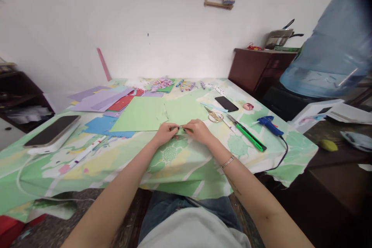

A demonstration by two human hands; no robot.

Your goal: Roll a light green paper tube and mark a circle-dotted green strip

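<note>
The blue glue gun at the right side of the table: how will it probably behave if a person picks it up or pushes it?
The blue glue gun will probably turn or slide rather than roll, because its outline is irregular. When lifted, it may be pulled back a little by the black cord attached to it.

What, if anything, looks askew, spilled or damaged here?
Nothing appears spilled or broken. The coloured sheets on the left lie askew, overlapping at mismatched angles, and the green utility knife on the right seems to have its blade out, odd for a tool set down.
</note>
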